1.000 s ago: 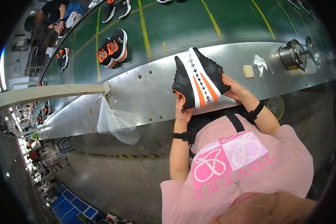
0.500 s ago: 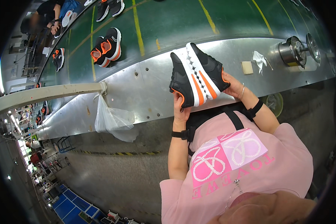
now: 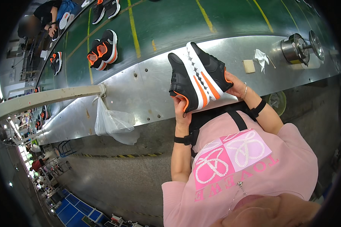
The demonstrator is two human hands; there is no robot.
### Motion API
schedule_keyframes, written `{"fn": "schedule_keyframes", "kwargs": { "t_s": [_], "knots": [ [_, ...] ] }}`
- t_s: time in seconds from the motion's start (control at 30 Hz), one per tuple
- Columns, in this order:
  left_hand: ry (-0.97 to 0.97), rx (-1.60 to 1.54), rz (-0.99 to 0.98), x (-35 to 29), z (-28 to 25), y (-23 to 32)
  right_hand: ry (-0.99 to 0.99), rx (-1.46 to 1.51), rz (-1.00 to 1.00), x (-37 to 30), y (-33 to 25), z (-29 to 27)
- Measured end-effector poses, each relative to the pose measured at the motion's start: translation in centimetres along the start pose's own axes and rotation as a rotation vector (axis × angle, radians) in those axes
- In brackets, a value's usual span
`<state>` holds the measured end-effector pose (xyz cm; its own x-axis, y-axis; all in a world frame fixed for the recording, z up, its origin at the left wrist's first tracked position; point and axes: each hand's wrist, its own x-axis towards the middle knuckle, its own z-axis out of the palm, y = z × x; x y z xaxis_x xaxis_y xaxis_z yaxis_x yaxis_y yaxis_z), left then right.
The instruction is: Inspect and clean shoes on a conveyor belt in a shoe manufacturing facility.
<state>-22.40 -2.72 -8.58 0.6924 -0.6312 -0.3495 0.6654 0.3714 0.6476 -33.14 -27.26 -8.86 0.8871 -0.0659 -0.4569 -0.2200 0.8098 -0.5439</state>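
White translucent plastic bag hanging at left; now the left hand, curled round the heel of a black, orange-lined sneaker; sole to sole, a matching white-soled sneaker, heel gripped by the right hand, both above the shiny metal table.

Left sneaker in my left grip, right sneaker in my right grip. Both black, white soles, orange collar linings, orange panels toward sole heel. Held up, sole facing sole, dark gaps between treads; toes away from me, heels nearest, above metal desk.
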Motion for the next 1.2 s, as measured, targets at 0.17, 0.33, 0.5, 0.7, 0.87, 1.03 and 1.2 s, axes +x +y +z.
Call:
{"fn": "schedule_keyframes", "kwargs": {
  "t_s": [0.17, 0.33, 0.5, 0.7, 0.87, 1.03, 1.2],
  "knots": [
    [0.005, 0.055, 0.058, -0.2, 0.6, 0.3, 0.006, 0.017, -0.014, -0.1, 0.1, 0.1],
    [0.03, 0.1, 0.069, -0.5, 0.9, 0.9, -0.029, 0.02, -0.034, 0.3, 0.4, -0.4],
    [0.037, 0.113, 0.122, -0.6, 1.6, 1.3, -0.035, 0.022, -0.08, -0.1, 0.3, 0.1],
    [-0.072, -0.015, 0.308, -2.3, 1.9, 2.8, -0.002, -0.291, -0.066, 0.9, 1.1, 0.5],
    [-0.308, -0.19, 0.038, -1.8, 6.5, 5.0, -0.124, -0.436, -0.165, -0.8, 0.5, 2.2],
    [-0.147, -0.004, 0.04, -0.8, 9.6, 2.2, 0.032, -0.663, -0.278, -1.0, 1.6, 1.4],
    [-0.026, 0.187, 0.0, 2.0, 10.1, -1.8, 0.466, -0.722, -0.477, -4.5, -2.1, -0.3]
  ]
}}
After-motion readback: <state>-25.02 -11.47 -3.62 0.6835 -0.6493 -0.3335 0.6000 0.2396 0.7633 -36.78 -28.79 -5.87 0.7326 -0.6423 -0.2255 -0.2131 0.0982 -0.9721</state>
